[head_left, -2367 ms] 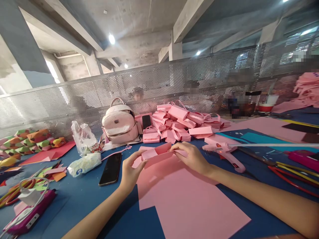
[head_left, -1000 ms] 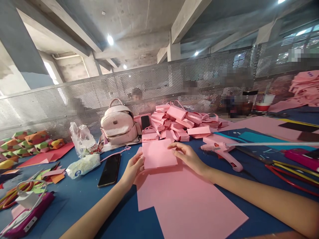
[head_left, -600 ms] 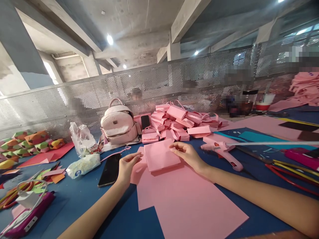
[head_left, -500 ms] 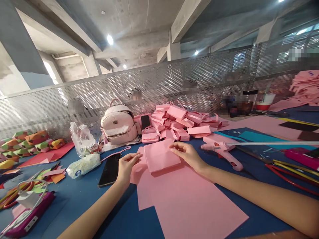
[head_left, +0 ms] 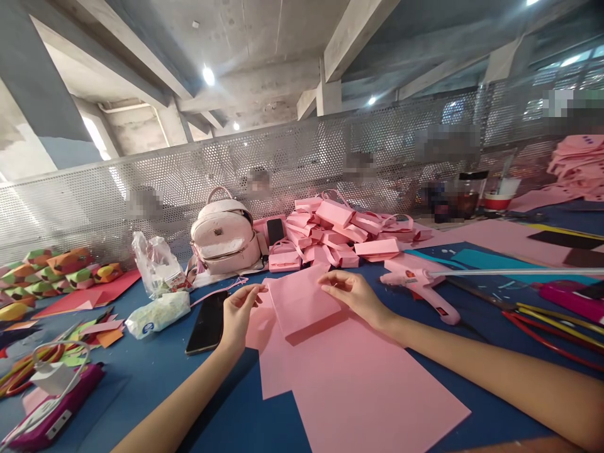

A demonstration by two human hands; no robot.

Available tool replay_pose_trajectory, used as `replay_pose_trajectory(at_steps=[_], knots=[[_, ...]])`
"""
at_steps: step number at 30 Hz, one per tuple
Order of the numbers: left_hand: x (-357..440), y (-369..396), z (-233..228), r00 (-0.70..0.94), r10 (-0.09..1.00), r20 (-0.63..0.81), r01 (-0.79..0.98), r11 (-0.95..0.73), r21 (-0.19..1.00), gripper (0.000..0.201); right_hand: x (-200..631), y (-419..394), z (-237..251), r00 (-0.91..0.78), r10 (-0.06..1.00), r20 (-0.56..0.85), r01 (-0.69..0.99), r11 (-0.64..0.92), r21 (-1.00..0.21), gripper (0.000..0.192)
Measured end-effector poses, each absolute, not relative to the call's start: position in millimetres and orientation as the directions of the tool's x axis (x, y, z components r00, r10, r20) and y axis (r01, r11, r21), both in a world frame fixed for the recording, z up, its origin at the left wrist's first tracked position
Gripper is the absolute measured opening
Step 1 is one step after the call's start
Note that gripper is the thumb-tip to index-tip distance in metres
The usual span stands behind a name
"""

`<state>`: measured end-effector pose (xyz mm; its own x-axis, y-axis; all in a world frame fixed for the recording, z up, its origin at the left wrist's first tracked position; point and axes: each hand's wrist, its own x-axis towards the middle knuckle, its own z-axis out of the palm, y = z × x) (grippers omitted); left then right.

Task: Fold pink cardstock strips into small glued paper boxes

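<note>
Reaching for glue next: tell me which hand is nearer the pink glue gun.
Right. The right hand lies just left of the glue gun; the left hand is farther left, beyond the folded pink piece.

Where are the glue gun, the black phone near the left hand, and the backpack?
glue gun (head_left: 427, 290), head view, on its pink body.
black phone (head_left: 206, 321), head view, on its screen.
backpack (head_left: 225, 238), head view, on its front.
</note>
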<state>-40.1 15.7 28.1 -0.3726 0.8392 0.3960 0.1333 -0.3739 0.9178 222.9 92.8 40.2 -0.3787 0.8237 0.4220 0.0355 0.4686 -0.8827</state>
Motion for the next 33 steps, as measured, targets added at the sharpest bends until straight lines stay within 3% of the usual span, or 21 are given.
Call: replay_pose_trajectory(at_steps=[7,12,22,33], knots=[[-41,17,32,-0.399,0.770,0.497,0.164,-0.473,0.865,0.016,223,92,39,-0.406,0.802,0.438,0.041,0.495,-0.868,0.029],[-40,16,36,-0.379,0.727,0.572,0.191,-0.544,0.817,0.021,222,86,43,-0.426,0.782,0.456,0.058,0.526,-0.848,0.025],[-42,18,34,-0.238,0.787,0.570,0.298,-0.499,0.814,0.022,221,85,44,-0.415,0.775,0.477,0.086,0.555,-0.827,0.024],[-39,15,32,-0.261,0.804,0.535,0.382,-0.423,0.822,0.012,222,84,44,-0.403,0.774,0.488,0.116,0.572,-0.812,0.024]])
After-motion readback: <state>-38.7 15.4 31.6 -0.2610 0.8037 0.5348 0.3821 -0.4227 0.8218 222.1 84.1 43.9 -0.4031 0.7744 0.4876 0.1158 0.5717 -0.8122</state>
